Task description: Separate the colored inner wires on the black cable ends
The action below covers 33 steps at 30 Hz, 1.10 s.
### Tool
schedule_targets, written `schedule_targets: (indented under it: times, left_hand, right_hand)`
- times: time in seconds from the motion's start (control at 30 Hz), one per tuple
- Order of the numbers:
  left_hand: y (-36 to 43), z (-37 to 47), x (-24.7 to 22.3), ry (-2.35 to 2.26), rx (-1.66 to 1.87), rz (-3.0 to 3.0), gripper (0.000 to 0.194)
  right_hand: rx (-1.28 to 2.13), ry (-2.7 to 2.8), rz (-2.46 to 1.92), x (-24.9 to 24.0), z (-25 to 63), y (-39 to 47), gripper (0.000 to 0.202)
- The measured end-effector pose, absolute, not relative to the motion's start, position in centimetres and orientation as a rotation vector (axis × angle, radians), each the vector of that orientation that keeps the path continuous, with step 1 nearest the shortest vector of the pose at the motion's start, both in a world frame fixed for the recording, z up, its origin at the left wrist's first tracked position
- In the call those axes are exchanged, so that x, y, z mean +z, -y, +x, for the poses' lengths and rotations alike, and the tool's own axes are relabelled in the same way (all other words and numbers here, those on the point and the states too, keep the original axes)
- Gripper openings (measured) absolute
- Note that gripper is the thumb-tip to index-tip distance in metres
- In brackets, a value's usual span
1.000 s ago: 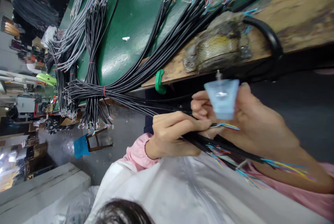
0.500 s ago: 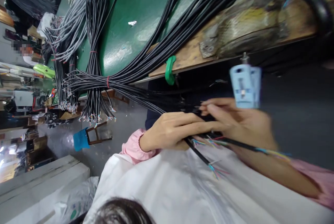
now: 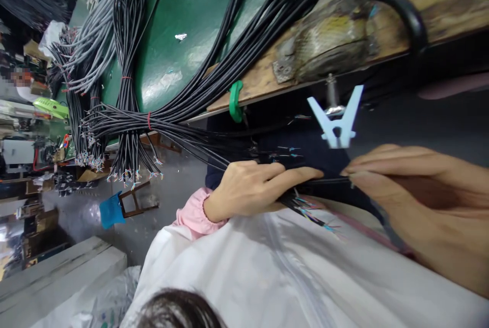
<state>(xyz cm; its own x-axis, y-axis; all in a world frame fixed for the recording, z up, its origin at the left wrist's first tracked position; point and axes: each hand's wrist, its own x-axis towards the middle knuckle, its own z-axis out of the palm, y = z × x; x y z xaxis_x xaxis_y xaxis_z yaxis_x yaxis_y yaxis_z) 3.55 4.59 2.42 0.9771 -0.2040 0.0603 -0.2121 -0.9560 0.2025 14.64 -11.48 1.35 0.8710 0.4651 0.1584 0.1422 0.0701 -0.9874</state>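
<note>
My left hand (image 3: 254, 188) is closed around a bunch of black cables (image 3: 296, 203), whose stripped ends with thin coloured wires stick out below its fingers. To the right, my right hand (image 3: 416, 190) pinches one thin black cable (image 3: 330, 181) between thumb and fingertips, stretched from the left hand. Above the right hand, a light blue plastic clip (image 3: 338, 127) hangs at the table edge, its two arms spread in a V. More black cables (image 3: 206, 139) run from the table edge toward my left hand. Several cable ends (image 3: 286, 152) with coloured wires lie over my dark lap.
Tied black cable bundles (image 3: 128, 53) and grey cables (image 3: 99, 17) lie on the green table (image 3: 194, 2). A green hook (image 3: 236, 101) sits on its wooden edge, beside a tape-wrapped lump (image 3: 324, 37). A blue stool (image 3: 112, 210) stands on the floor; a person (image 3: 23, 83) is far left.
My right hand has moved away to the right, pulling a cable out from beside my left hand. The clip appears turned, now showing its V shape. The view has shifted slightly.
</note>
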Motion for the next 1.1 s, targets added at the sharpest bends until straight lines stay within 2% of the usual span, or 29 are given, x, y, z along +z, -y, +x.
schedule_targets:
  times: [0.13,0.33,0.53,0.7,0.83,1.1]
  left_hand:
    - [-3.7,3.4,2.4,0.268,0.369,2.867,0.038]
    - [-2.7,3.2,1.3,-0.076,0.709,2.596,0.024]
    - [-2.2,4.2,1.6,-0.194,0.926,2.436,0.025]
    - [-2.2,5.0,2.8,-0.146,0.961,2.434,0.030]
    - [-2.4,4.9,2.8,-0.087,0.949,2.406,0.026]
    - [-2.5,4.5,1.6,-0.074,0.845,2.507,0.027]
  right_hand:
    - [0.367,0.490,-1.528,2.1,14.3,10.8,0.015]
    - [0.458,0.448,-1.411,1.2,14.4,10.5,0.031]
    - [0.373,0.466,-1.493,1.3,14.0,10.4,0.020]
    - [0.407,0.466,-1.484,2.0,14.2,10.7,0.015]
    - [0.372,0.544,-1.364,1.7,14.5,10.4,0.012]
    - [0.414,0.418,-1.288,0.9,14.4,10.6,0.025]
